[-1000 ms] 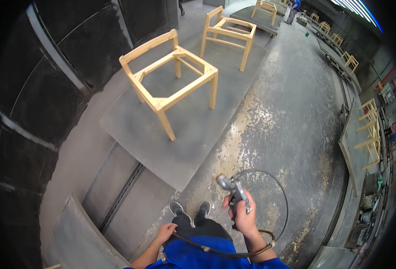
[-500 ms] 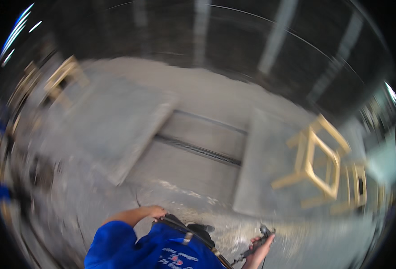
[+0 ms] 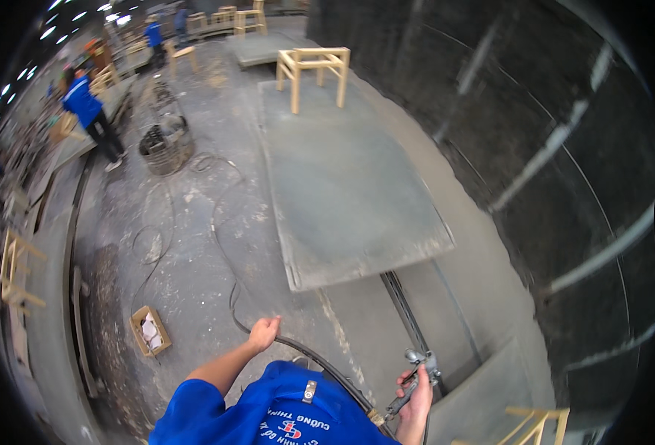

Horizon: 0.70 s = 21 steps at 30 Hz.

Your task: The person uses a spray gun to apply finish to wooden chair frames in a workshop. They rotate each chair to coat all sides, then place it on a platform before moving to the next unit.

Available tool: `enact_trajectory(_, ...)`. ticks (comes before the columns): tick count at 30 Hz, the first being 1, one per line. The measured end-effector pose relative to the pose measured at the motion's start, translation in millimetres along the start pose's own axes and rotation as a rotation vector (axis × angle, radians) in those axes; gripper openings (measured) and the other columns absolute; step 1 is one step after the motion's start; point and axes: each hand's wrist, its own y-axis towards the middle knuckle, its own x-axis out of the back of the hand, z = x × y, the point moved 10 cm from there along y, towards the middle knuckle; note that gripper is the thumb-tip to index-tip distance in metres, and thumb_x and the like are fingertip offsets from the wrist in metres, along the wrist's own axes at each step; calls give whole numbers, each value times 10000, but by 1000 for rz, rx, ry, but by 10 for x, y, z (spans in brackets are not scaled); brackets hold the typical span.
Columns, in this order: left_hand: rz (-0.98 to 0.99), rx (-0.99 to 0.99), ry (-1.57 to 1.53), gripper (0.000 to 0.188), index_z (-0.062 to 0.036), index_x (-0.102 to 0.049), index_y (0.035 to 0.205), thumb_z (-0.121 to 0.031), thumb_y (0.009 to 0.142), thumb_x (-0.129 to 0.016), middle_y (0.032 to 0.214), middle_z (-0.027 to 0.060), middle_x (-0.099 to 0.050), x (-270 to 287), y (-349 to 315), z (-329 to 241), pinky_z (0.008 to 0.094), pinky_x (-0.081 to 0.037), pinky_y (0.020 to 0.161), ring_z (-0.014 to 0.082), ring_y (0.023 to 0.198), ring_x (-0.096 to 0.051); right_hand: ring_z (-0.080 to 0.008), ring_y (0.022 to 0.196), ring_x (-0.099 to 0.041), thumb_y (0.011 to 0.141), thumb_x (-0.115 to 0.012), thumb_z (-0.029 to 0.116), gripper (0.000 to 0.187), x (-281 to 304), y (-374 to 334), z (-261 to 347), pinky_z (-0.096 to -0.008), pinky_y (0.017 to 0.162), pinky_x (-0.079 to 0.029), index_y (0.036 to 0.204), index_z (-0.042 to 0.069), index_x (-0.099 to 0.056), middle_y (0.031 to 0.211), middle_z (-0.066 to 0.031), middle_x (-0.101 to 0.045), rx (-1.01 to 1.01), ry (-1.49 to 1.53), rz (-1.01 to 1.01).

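The right hand (image 3: pixel 416 399) is wrapped around the grip of a spray gun (image 3: pixel 429 363), a smooth, shiny metal tool with a compact rounded head and a slimmer handle slanting down toward the body. The gun sits within that hand, its head standing beyond the fingers, out to the right of the blue shirt (image 3: pixel 268 404). The left hand (image 3: pixel 265 334) is curled over a hose (image 3: pixel 320 361), a dark, flexible, round tube; the exact set of the fingertips around it is too small to tell. The hose bends across the front of the waist between the two hands, with a brassy-looking fitting (image 3: pixel 376 417) near the right one, and on the other side trails from the left hand in loose curves over the floor (image 3: pixel 194 259), which is grey, worn and blotched with pale flecks.

Ahead of the hands, well apart from them, lies a broad flat platform (image 3: pixel 357 200), dull grey with a scuffed edge. On its far part stands a chair frame (image 3: pixel 295 93) of pale, bare-looking wood, with squared legs and straight rails. Between the platform and the gun, a dark grooved metal rail (image 3: pixel 400 308) crosses the ground. Left of the left hand, a brown cardboard box (image 3: pixel 158 348) holds pale pinkish pieces.
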Motion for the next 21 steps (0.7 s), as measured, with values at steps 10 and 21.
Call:
enact_trajectory(10,-607,-70,-497,556,-25,-664,688,-421,1039,-495,547,-31,-468,1632,-371,-588,309,-353,526,82,539,-444,-208,654,-618,1015,-591,314,233,-2263,945,-85,-280,455,-402,1112,104,-563,817,-104,-660,-242,-391,564)
enact_trajectory(21,-796,140,-452,532,-42,-708,756,-439,1026,-479,553,29,-486,2014,-803,-13,364,-404,567,132,582,-494,-176,598,-599,981,-628,273,200,-4294,1082,-515,-305,458,-423,1013,76,-635,725,-68,-627,-107,-895,943)
